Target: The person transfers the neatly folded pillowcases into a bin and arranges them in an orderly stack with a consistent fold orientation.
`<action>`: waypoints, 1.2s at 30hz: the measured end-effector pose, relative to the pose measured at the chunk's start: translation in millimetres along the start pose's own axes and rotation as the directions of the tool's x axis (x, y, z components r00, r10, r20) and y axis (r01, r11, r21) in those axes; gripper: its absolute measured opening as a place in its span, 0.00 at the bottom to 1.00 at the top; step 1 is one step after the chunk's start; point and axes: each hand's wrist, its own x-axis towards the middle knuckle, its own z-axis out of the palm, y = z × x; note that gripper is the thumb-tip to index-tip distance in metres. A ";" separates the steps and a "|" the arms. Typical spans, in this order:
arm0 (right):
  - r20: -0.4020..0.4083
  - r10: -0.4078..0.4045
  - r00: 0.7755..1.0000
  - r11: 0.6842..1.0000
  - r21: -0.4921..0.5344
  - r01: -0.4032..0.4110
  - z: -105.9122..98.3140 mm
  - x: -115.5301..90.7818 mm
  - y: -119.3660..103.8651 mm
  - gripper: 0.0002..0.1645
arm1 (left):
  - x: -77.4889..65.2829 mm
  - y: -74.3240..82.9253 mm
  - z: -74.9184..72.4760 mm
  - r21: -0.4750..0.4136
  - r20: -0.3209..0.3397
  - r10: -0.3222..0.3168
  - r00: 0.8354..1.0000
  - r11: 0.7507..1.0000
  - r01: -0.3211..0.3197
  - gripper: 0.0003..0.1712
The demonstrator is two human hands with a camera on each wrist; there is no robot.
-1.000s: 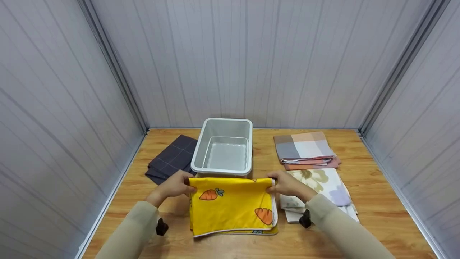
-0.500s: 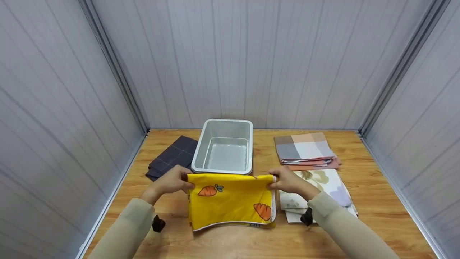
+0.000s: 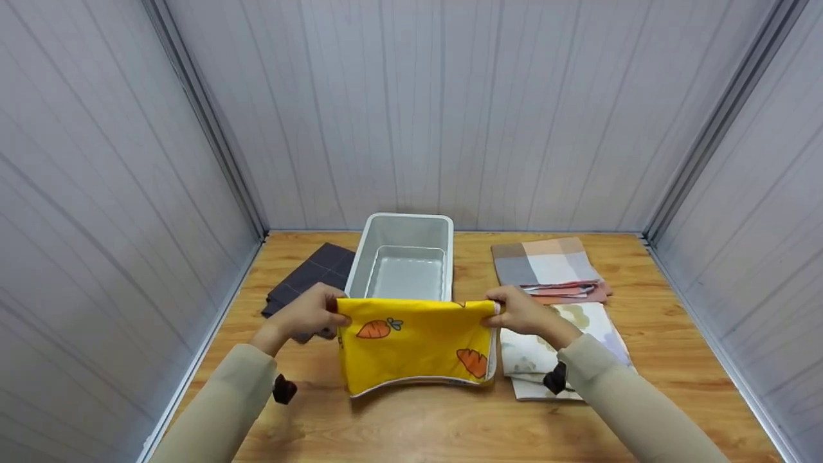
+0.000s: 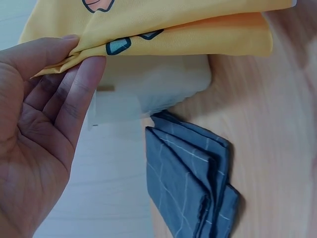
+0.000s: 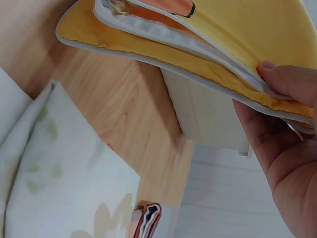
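A folded yellow cloth (image 3: 415, 341) printed with orange carrots hangs between my two hands, raised off the wooden table. My left hand (image 3: 308, 316) pinches its upper left corner; in the left wrist view the thumb lies on top and the fingers beneath. At the upper right corner my right hand (image 3: 524, 312) pinches the white-edged layers, which part along one side in the right wrist view. Directly behind the cloth stands a pale grey plastic bin (image 3: 411, 257), its near rim hidden by the cloth. The bin's inside shows a bare bottom.
A dark checked folded cloth (image 3: 318, 273) lies left of the bin. On the right are a plaid folded cloth (image 3: 546, 263) and, nearer, a white floral folded cloth (image 3: 533, 360), partly under my right arm. Panelled walls (image 3: 411, 116) enclose the table (image 3: 424, 424) at the back and sides.
Both hands have lifted the yellow cloth up and away from me toward the bin. Its lower edge has come off the table and now sags in a curve; the cloth covers the bin's near rim.
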 end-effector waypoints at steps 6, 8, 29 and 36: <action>-0.026 -0.014 1.000 1.000 -0.026 0.013 -9.5 1.6 -5.6 0.10 | 4.4 7.0 -5.4 0.019 -0.010 0.045 0.999 0.999 -0.045 0.07; -0.029 -0.020 0.999 1.000 -0.021 0.020 -12.1 1.9 -6.0 0.10 | 5.4 9.5 -6.3 0.012 -0.011 0.044 0.999 0.999 -0.044 0.07; -0.068 -0.043 0.997 0.998 0.033 0.045 -52.3 6.2 -26.8 0.09 | 15.8 21.2 -7.6 -0.010 -0.022 0.038 0.999 0.999 -0.038 0.14; -0.122 -0.058 0.991 0.994 0.085 0.068 -64.4 8.4 -35.7 0.12 | 19.0 17.9 -0.8 -0.028 -0.013 0.038 0.999 0.999 -0.039 0.14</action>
